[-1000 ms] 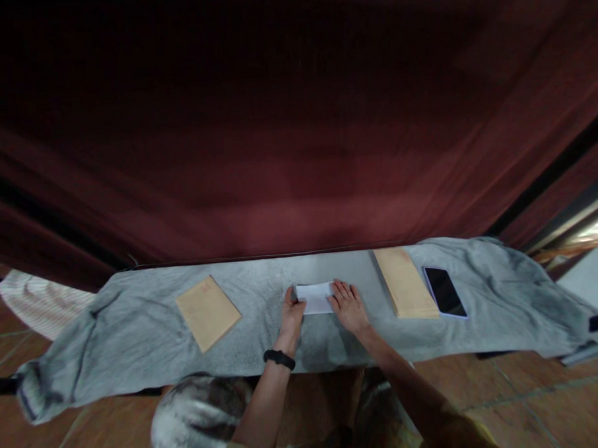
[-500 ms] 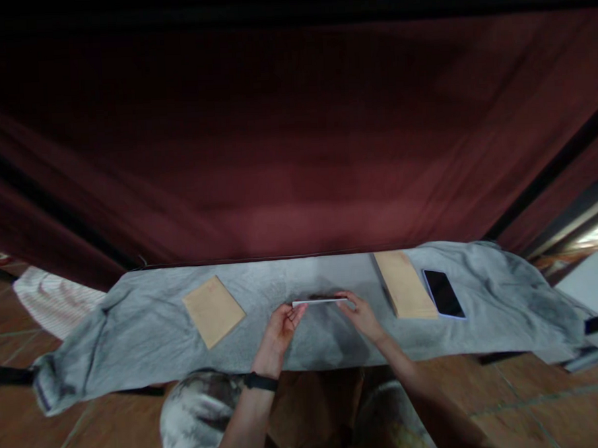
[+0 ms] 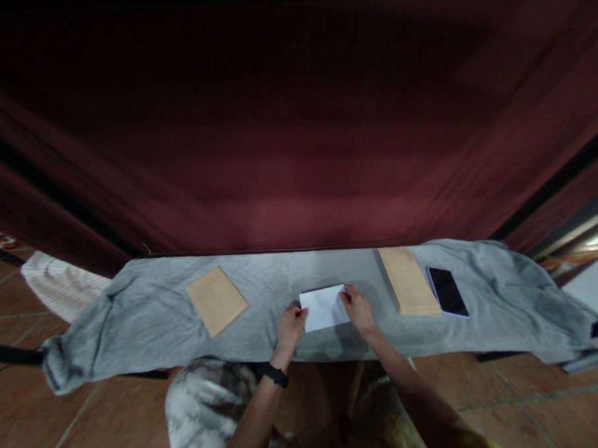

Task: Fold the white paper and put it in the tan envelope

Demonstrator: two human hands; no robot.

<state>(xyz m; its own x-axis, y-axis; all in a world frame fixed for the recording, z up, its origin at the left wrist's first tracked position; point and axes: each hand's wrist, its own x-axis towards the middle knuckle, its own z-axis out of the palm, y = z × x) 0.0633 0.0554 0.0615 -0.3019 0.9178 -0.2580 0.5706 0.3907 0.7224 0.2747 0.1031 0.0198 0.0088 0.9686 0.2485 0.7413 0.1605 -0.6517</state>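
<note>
A white sheet of paper (image 3: 324,309), perhaps folded, lies between my hands over the grey cloth (image 3: 149,323). My left hand (image 3: 291,325) pinches its left edge, and my right hand (image 3: 357,307) grips the right edge near the upper corner. Its broad face is turned up toward me. To the right of my right hand is a stack of brown envelopes (image 3: 409,282). One more brown envelope (image 3: 217,300) rests apart on the cloth, left of my left hand.
A phone (image 3: 447,292) with a pale purple edge lies beside the stack on the right. Behind the cloth rises a dark red fabric panel (image 3: 297,171). Tiled floor (image 3: 484,387) shows below the front edge, and a striped cloth (image 3: 61,284) hangs at far left.
The white paper has tipped from edge-on to face-up. My left hand has shifted slightly right and now pinches its left edge; the right hand has closed on the right edge.
</note>
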